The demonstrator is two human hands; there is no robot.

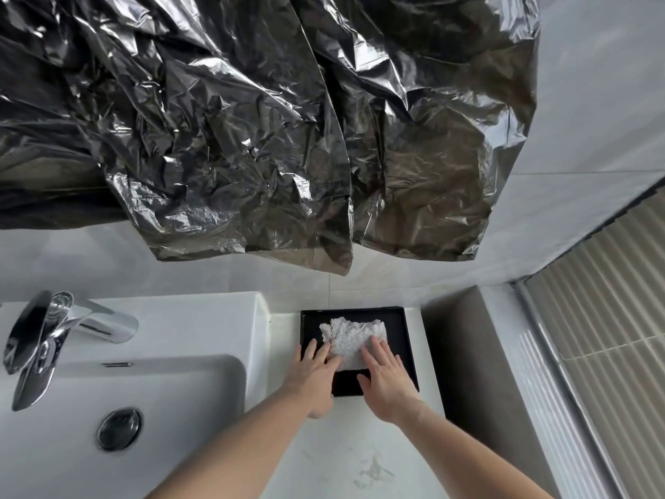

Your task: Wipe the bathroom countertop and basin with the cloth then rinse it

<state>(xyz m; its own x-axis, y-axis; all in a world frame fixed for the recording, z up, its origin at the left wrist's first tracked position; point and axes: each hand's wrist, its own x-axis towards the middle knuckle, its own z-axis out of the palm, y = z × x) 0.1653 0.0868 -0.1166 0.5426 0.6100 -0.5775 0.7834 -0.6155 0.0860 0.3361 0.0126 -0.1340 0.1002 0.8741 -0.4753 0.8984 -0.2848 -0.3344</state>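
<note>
Both hands on cloth in tray, right of basin.
Counter [324,462] nearest; left hand [313,376] and right hand [387,381], fingers straight, press the white cloth [354,336] lying in the black tray [403,318]. Basin [180,390] left; tap [54,329] behind.

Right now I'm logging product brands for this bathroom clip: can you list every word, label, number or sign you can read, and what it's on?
None can be read. The faucet, basin, black tray, cloth, black plastic sheet and wall tiles show no lettering, logos or numbers.
</note>
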